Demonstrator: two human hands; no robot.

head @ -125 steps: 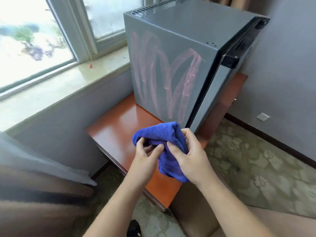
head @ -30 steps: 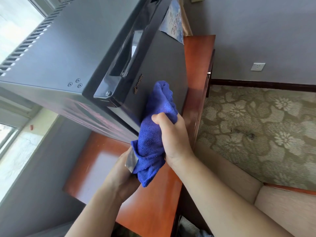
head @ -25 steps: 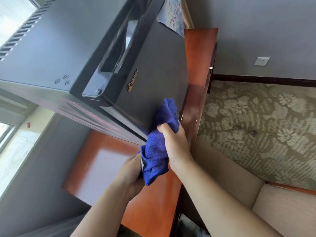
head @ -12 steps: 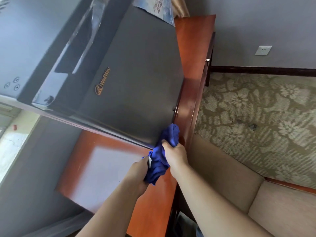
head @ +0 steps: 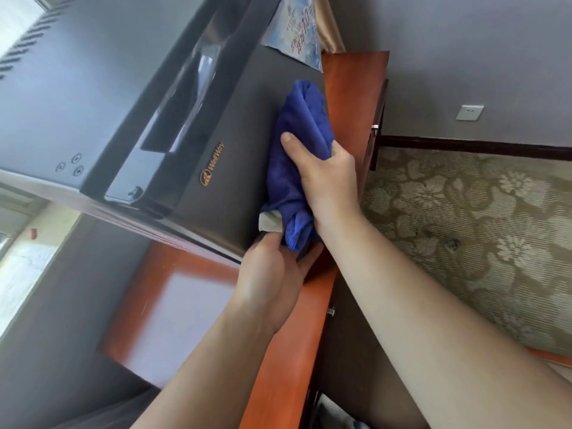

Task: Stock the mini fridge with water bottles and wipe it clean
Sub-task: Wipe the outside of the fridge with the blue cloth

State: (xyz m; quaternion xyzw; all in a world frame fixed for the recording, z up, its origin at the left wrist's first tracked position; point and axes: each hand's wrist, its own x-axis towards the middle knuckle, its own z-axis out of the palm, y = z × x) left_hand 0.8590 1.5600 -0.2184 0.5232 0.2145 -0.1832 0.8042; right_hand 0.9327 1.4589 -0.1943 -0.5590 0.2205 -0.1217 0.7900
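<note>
The dark grey mini fridge stands on the red-brown desk, its door shut, where the right hand presses a bunched blue cloth in a curled grip, while the left hand pinches its lower end.

— What's that you're holding?
— Your blue cloth looks like fluffy microfibre; the fridge door is matt, its handle recess glossy, the wooden table smooth and varnished.

support: we see a reddish wooden table | on it: the dark mini fridge at its far end | the fridge's near side: bare tabletop
</note>
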